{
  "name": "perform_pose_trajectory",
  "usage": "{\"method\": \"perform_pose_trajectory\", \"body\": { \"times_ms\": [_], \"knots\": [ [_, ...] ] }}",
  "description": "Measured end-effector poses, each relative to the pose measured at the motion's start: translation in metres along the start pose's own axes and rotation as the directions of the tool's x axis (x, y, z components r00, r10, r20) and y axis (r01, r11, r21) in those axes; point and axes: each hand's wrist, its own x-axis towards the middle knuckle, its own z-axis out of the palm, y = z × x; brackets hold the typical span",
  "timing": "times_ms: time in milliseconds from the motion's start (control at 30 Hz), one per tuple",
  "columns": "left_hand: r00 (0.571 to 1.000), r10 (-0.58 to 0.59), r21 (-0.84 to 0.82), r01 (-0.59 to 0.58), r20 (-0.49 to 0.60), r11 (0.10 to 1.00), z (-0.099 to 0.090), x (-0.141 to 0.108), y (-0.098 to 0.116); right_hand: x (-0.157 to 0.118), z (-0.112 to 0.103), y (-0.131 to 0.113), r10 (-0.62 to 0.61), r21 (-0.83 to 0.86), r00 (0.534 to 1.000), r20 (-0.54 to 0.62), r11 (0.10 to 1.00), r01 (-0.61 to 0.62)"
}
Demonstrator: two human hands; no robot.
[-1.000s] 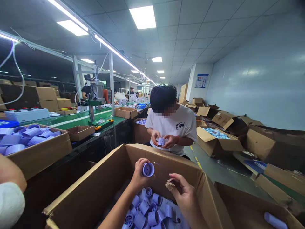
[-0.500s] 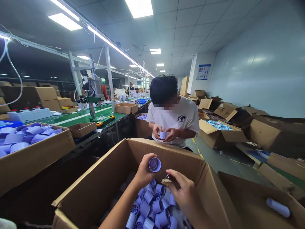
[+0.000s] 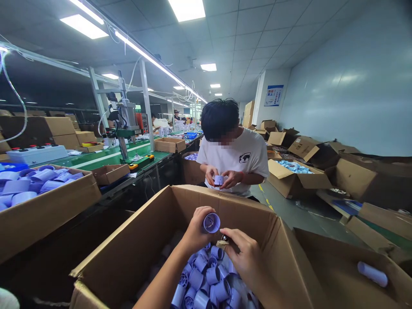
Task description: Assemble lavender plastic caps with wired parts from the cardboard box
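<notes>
My left hand (image 3: 197,229) is wrapped round a purple plastic cup (image 3: 211,223), its open end tilted toward me. Just right of it, my right hand (image 3: 241,246) pinches a small dark, shiny piece (image 3: 225,237) together with a pale scrap (image 3: 222,244); what exactly these are is too small to tell. The dark piece and the cup are close but apart. Both hands are above a large cardboard box (image 3: 128,231), in which many purple cups (image 3: 212,277) lie in a loose heap.
Across the box a person in a white shirt (image 3: 231,159) holds a similar purple part (image 3: 219,180). At left, a box of purple parts (image 3: 48,214) stands by a green workbench (image 3: 86,161) with a press (image 3: 125,116). A purple tube (image 3: 372,274) lies in cardboard at right.
The cup in my left hand has turned slightly and sits a little further right. My right hand has moved slightly left, closer to the cup. The view has shifted a little.
</notes>
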Motion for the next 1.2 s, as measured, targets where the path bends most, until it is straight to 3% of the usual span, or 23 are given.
{"method": "perform_pose_trajectory", "body": {
  "times_ms": [233,333,467,600,833,1200],
  "knots": [
    [0.993,0.002,0.2,-0.025,0.114,0.979,0.003,-0.001,0.017,0.0,0.0,-0.001,0.111,0.005,0.99,-0.083,0.994,-0.111],
    [0.992,0.021,0.194,-0.045,0.123,0.98,0.007,-0.004,0.023,-0.002,0.001,-0.003,-0.015,-0.175,0.991,-0.134,0.985,-0.009],
    [0.991,0.081,0.154,-0.097,0.108,0.983,0.014,-0.007,0.028,-0.004,0.003,-0.011,-0.224,-0.418,0.946,-0.236,0.902,0.11],
    [0.982,0.165,0.105,-0.174,0.088,0.979,0.018,-0.01,0.035,-0.003,0.003,-0.019,-0.268,-0.503,0.933,-0.24,0.857,0.116],
    [0.974,0.226,0.043,-0.227,0.009,0.973,0.016,-0.009,0.04,-0.002,-0.001,-0.02,-0.221,-0.425,0.963,-0.153,0.895,0.138],
    [0.979,0.197,-0.107,-0.191,0.047,0.976,0.022,-0.008,0.044,-0.005,0.007,-0.025,-0.053,-0.182,0.922,-0.384,0.983,-0.019]
  ]
}}
